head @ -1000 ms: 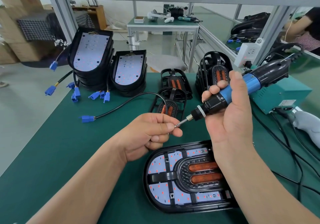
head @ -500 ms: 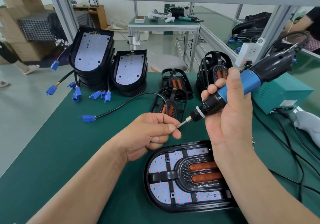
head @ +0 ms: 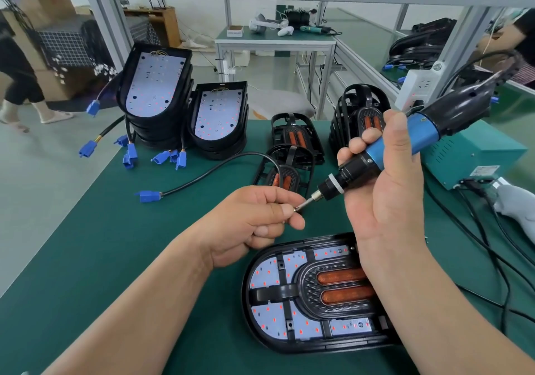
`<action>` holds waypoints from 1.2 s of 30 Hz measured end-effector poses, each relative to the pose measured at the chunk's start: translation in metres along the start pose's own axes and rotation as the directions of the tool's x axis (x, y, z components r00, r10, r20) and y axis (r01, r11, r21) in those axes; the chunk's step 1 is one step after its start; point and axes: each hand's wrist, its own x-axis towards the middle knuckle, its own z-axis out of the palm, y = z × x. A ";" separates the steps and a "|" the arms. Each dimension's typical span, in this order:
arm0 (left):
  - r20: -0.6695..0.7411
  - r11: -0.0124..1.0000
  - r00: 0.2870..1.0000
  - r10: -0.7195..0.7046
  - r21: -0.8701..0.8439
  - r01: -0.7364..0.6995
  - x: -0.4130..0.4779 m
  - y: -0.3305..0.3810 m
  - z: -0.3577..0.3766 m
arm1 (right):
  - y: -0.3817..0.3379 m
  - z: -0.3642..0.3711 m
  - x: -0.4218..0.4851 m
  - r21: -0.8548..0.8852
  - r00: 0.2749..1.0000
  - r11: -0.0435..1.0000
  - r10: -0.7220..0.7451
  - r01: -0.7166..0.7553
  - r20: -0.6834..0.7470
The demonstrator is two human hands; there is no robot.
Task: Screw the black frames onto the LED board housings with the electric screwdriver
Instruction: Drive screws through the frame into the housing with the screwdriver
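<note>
Farthest left, bare housings (head: 156, 90) lean stacked, waiting their turn. Next, the left hand (head: 254, 221) pinches a small screw (head: 295, 209) against the bit of the screwdriver (head: 405, 145), likely seating it before driving. Below, between the arms, the housing (head: 289, 347) with its black frame (head: 285, 290) lies flat on the mat (head: 115, 258), within reach. Rightmost, the right hand (head: 385, 195) grips the tool, tilted toward the screw.

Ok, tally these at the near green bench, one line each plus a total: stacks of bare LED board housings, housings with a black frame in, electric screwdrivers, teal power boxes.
stacks of bare LED board housings: 2
housing with a black frame in: 1
electric screwdriver: 1, held in the right hand
teal power box: 1
Total: 5
</note>
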 end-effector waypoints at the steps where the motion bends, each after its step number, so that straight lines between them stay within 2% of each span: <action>1: 0.006 1.000 1.000 -0.004 -0.012 0.004 0.000 0.001 -0.001 | 0.000 0.000 0.000 0.015 1.000 1.000 0.010 -0.010 -0.012; 5: -0.007 0.999 1.000 -0.027 -0.027 0.026 -0.002 0.006 -0.004 | -0.002 0.000 0.000 0.073 0.998 0.997 0.042 -0.039 -0.044; 12: -0.090 0.971 0.987 -0.131 0.187 0.146 -0.014 0.017 -0.022 | -0.005 0.003 -0.005 0.076 0.997 0.995 0.068 -0.070 0.033; 16: -0.038 0.968 0.991 -0.132 0.212 0.137 -0.017 0.018 -0.020 | -0.004 0.006 -0.007 0.071 0.996 0.995 0.067 -0.071 0.063; 23: 0.077 0.960 0.991 -0.106 0.267 0.082 -0.017 0.013 -0.012 | -0.004 0.003 -0.005 0.088 0.997 0.993 0.082 -0.083 0.011; 36: -0.017 0.955 1.000 -0.022 0.295 0.026 -0.011 0.006 -0.005 | -0.001 0.002 -0.006 0.061 0.998 0.996 0.062 -0.060 -0.020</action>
